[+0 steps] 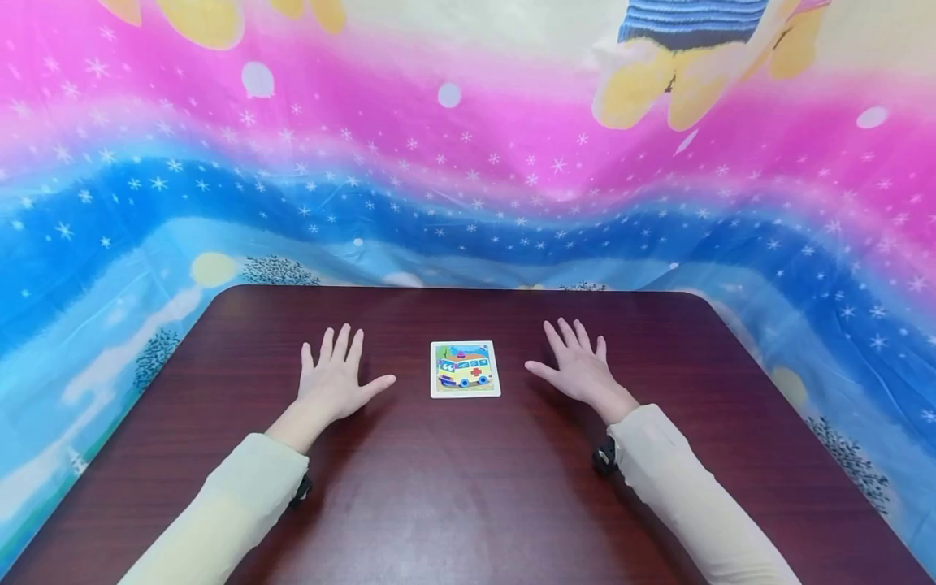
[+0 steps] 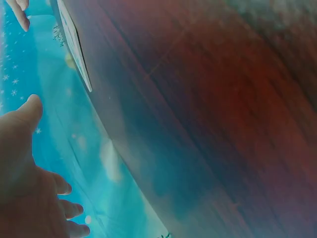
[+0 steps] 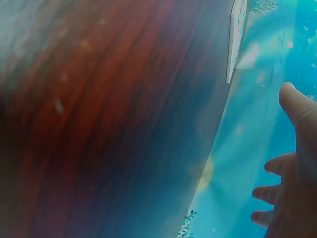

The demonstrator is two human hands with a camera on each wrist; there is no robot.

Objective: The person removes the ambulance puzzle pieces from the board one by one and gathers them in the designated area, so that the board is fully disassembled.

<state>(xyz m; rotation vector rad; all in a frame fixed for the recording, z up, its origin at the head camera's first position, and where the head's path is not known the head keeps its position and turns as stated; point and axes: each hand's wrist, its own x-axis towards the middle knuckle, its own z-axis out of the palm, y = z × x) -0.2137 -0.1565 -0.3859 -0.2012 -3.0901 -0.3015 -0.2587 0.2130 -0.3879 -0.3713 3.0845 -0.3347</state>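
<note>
A square picture puzzle (image 1: 465,370) with a white border and a cartoon ambulance lies flat on the dark wooden table (image 1: 453,487). To its left, my left hand (image 1: 335,382) is spread with the palm down and holds nothing. My right hand (image 1: 578,370) is spread likewise on the other side, fingers pointing away from me. Both thumbs point in toward the puzzle, apart from it. In the left wrist view, the left hand (image 2: 29,173) appears above the table surface; the right wrist view shows the right hand (image 3: 297,168) similarly raised.
A colourful cloth (image 1: 468,162) with pink and blue bands and snowflakes hangs behind the table and along both sides. The table's far edge (image 1: 468,289) runs just beyond my fingertips. A black strap (image 1: 604,457) sits at the right wrist.
</note>
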